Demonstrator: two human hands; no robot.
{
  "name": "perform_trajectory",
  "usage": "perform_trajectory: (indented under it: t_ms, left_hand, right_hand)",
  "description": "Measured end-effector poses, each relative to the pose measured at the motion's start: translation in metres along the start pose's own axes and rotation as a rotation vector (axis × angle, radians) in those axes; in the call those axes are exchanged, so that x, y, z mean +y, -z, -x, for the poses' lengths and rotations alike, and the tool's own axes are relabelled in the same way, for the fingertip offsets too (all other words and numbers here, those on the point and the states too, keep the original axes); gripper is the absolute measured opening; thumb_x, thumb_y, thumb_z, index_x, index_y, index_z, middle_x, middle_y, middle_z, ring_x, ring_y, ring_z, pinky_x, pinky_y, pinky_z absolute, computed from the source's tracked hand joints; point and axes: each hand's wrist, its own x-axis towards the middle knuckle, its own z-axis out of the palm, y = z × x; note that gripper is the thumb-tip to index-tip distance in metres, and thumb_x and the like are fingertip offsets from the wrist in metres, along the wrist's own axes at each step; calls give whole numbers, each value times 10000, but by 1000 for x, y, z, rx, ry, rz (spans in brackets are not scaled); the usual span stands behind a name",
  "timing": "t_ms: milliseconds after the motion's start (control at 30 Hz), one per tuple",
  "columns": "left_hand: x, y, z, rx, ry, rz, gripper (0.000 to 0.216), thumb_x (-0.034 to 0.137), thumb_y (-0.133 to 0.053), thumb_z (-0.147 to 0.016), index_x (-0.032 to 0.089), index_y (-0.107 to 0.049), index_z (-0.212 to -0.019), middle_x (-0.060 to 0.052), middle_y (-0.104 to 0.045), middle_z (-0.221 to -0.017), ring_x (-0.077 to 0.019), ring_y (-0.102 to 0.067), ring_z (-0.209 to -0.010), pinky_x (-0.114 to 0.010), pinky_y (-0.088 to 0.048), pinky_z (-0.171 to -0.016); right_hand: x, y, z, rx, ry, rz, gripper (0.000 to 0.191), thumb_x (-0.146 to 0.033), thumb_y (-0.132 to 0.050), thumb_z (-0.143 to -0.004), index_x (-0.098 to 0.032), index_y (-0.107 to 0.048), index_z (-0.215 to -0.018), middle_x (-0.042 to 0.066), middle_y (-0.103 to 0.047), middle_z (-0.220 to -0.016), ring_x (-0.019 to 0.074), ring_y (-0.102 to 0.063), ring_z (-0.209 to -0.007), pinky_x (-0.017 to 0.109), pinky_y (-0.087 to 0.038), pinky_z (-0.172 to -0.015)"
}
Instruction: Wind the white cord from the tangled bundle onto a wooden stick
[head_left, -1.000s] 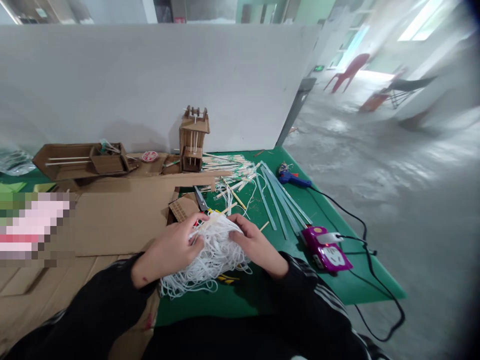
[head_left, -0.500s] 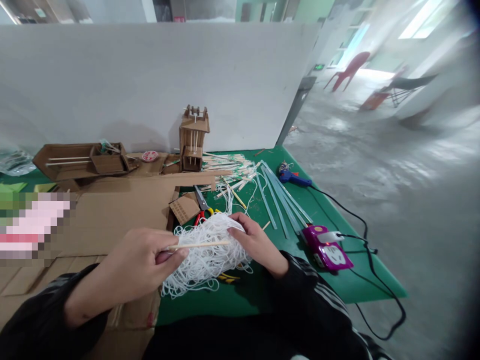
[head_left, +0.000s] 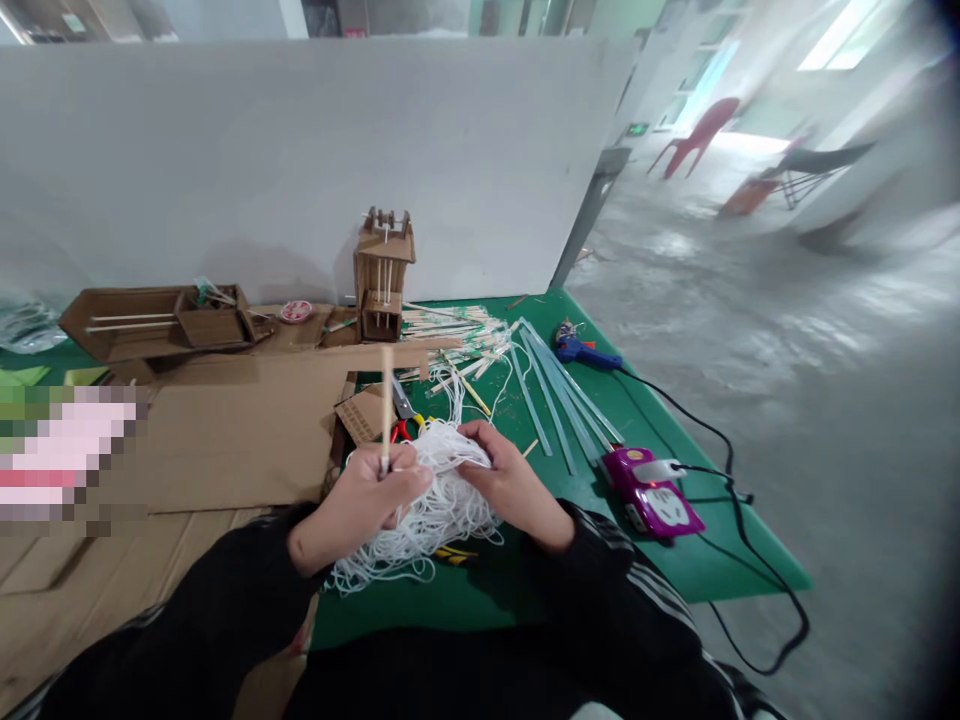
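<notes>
A white partition (head_left: 480, 150) stands along the far edge of our green table (head_left: 465, 606), and past the right edge we look onto a grey floor (head_left: 840, 420) with a red chair (head_left: 703, 132) toward the back. Our left hand (head_left: 367, 497) pinches a thin wooden stick (head_left: 387, 405) between thumb and curled fingers; its free end points up or away from us, we cannot tell which. Our right hand (head_left: 514, 487) has thumb and fingers closed on the upper right of a tangled heap of white string (head_left: 450, 510), which lies close to the near edge. Just beyond the heap we see scissors (head_left: 402, 400). Farther out, loose sticks (head_left: 457, 325) spread toward the far edge beside a standing cardboard tower (head_left: 384, 270). To their right, translucent strips (head_left: 559, 398) fan out; a blue glue gun (head_left: 589, 352) lies near the far right corner and a purple box (head_left: 651, 500) by the right edge. Leftward, a cardboard sheet (head_left: 240, 430) covers the surface.
</notes>
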Motion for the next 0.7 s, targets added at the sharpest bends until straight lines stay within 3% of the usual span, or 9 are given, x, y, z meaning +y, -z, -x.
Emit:
perform_trajectory:
  t_ms: [100,267,400,700]
  left_hand:
    - [1,-2,-4,28,-19,-199,302,396,-558,-839,211,-437,-632,63,-396,-511,-101,-371,-464,-240,-286,-469]
    - [5,-1,-3,48,-78,-482,190,323,-525,-886,230,-691,-893,2,-646,-651,-183,-575,-623,-290,-347,-611]
    - [1,-2,-3,34,-113,-598,248,261,-486,-907,272,-708,-1016,-17,-754,-909,-221,-669,-820,-295,-394,-716]
    - [-7,-5,-8,102,-87,-736,226,370,-470,-935,264,-648,-1025,0,-754,-896,-212,-692,-808,-273,-413,-686]
  right_hand:
    - [0,0,0,3,19,-21,279,-148,-511,-739,-200,-504,-1013,1,-584,-881,169,-550,-789,285,-444,-719]
    - [-3,0,0,-10,39,-57,261,-153,-527,-737,-205,-502,-992,8,-593,-916,181,-564,-849,297,-450,-763]
    - [-6,0,0,-26,27,-82,242,-151,-553,-745,-201,-503,-976,-4,-576,-877,169,-556,-812,283,-449,-734]
    - [-7,0,0,-42,35,-161,258,-133,-570,-740,-198,-506,-982,-10,-555,-883,156,-535,-814,272,-433,-737]
